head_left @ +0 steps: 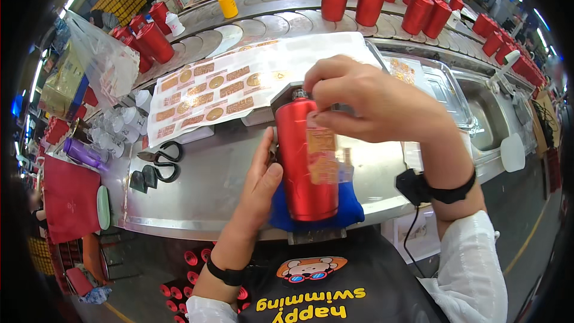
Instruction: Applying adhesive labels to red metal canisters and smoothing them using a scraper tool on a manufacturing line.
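Decal film lies between right hand and red bottle; right hand nearer.

The bottle is positioned between the hands, long axis running away from the body, neck farthest; the film extends bodyward from the right fingertips, roughly parallel to that axis, overlapping the bottle's right side. Film-to-bottle contact cannot be determined. Right hand: thumb and fingers pinched on the film's far end, obstructing view of the bottle's shoulder. Left hand: open, laid along the bottle's left side. Blue cloth: under the bottle. Black shears: on the counter, left of the left hand. Decal sheet: beyond that hand.
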Tool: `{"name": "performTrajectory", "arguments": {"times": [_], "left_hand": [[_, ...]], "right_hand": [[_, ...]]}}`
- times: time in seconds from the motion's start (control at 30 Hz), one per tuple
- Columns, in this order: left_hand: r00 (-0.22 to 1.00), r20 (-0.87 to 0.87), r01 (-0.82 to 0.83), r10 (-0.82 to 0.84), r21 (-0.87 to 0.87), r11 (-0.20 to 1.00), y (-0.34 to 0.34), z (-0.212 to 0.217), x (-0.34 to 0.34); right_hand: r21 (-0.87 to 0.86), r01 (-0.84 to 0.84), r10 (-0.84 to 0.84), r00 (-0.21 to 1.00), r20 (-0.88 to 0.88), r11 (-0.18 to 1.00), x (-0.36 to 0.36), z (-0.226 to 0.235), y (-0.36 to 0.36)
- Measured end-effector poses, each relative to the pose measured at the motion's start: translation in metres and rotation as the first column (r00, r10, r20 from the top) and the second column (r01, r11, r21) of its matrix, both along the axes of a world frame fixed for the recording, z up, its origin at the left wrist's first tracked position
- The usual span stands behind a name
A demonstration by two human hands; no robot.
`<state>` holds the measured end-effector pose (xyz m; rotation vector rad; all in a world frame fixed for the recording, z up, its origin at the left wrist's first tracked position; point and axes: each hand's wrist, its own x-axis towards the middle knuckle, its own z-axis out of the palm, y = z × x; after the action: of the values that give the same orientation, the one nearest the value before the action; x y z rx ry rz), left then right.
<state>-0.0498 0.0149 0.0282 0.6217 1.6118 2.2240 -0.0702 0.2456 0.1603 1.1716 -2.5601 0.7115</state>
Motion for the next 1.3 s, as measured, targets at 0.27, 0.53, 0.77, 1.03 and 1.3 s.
{"name": "performTrajectory", "arguments": {"times": [0.27, 0.53, 0.77, 1.03, 1.3], "left_hand": [[0.989, -0.072, -0.133, 0.126, -0.102, 0.986, 0.021, -0.001, -0.002], [0.971, -0.143, -0.219, 0.191, -0.216, 0.951, 0.026, -0.001, -0.002], [0.984, -0.082, -0.166, 0.157, -0.121, 0.979, 0.027, 0.003, -0.003], [0.976, -0.142, -0.194, 0.167, -0.209, 0.958, 0.025, -0.001, -0.005], [0.992, -0.018, -0.13, 0.129, -0.059, 0.99, 0.023, 0.002, -0.006]], "right_hand": [[-0.128, 0.196, -0.188, 0.979, 0.076, 0.972, -0.011, -0.051, -0.014], [-0.19, 0.23, -0.214, 0.972, 0.101, 0.954, -0.015, -0.058, -0.014], [-0.255, 0.209, -0.196, 0.978, 0.074, 0.944, -0.018, -0.064, -0.014], [-0.285, 0.206, -0.184, 0.978, 0.102, 0.936, -0.021, -0.068, -0.014], [-0.303, 0.201, -0.179, 0.979, 0.099, 0.932, -0.022, -0.07, -0.015]]}}
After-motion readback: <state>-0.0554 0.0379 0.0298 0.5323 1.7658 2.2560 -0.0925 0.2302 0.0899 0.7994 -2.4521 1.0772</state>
